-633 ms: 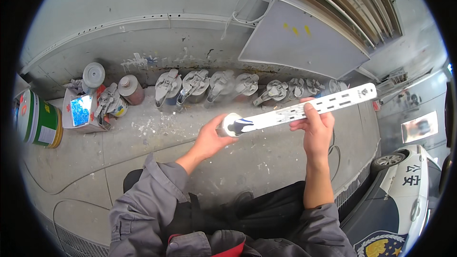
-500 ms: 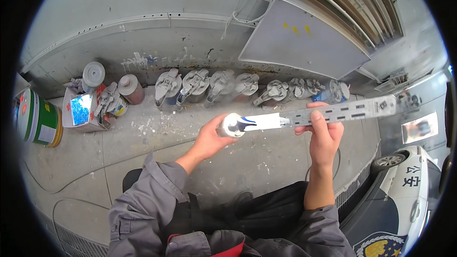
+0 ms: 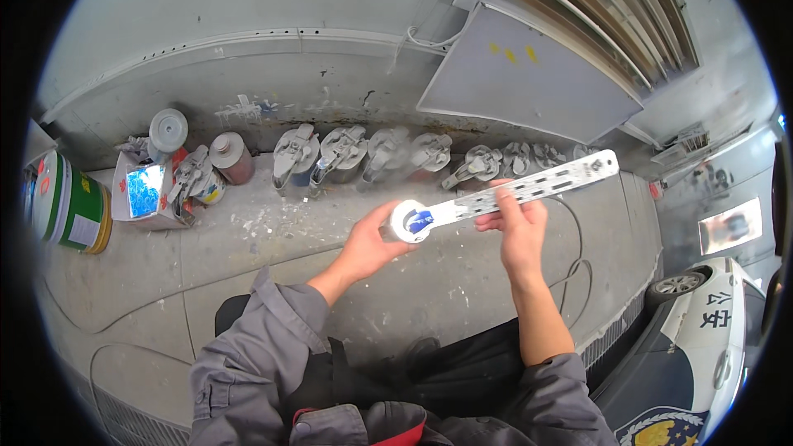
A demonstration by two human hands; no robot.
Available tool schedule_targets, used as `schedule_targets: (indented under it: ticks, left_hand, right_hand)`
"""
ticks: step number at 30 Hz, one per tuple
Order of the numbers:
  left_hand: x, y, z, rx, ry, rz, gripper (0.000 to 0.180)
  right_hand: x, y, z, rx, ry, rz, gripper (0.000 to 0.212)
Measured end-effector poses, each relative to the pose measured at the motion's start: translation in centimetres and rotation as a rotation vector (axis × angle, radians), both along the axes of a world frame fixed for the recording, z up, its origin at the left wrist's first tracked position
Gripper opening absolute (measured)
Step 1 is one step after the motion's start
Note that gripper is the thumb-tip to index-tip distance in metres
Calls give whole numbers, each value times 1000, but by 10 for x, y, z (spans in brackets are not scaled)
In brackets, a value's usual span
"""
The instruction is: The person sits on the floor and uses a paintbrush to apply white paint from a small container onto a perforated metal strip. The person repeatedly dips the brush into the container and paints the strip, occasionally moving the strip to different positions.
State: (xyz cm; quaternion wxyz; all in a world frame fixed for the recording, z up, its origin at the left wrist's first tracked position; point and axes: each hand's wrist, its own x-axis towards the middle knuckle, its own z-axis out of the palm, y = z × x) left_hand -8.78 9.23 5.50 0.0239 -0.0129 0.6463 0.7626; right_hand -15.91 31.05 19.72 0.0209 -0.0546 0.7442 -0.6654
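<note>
My left hand (image 3: 369, 244) is wrapped round the side of a small whitish cup (image 3: 407, 239) in front of me. Deep blue liquid (image 3: 420, 221) shows inside the cup near its rim. A long slotted mixing stick (image 3: 541, 186) slants from the cup up to the right, its near end coated white and resting at the mouth. Thumb and fingers of my right hand (image 3: 519, 227) pinch this stick at mid-length. How far its tip reaches into the cup is hidden.
Paint-spattered cans with pouring lids (image 3: 343, 149) line the wall's foot. Left stand a green paint bucket (image 3: 80, 206), a grey-capped can (image 3: 230, 155) and a box (image 3: 136, 206). A hose (image 3: 273, 258) crosses the floor. A car (image 3: 702, 322) is at the right; a leaning panel (image 3: 529, 66) stands behind.
The mixing stick has shifted left and down toward the cup, its far end tilting higher. My right hand has moved left with it. The left hand with the cup has barely moved.
</note>
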Motion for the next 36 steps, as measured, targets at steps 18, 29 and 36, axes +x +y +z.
schedule_targets:
  ticks: [18,29,36]
  left_hand:
    - [1,8,-6,-2,67,44,79]
    - [-1,-1,-18,3,30,73,79]
    - [-2,-1,-10,-122,17,12,83]
  right_hand:
    - [19,-7,1,145,236,148,22]
    - [3,3,27,-50,53,-54,27]
    - [32,13,64,38,283,60,26]
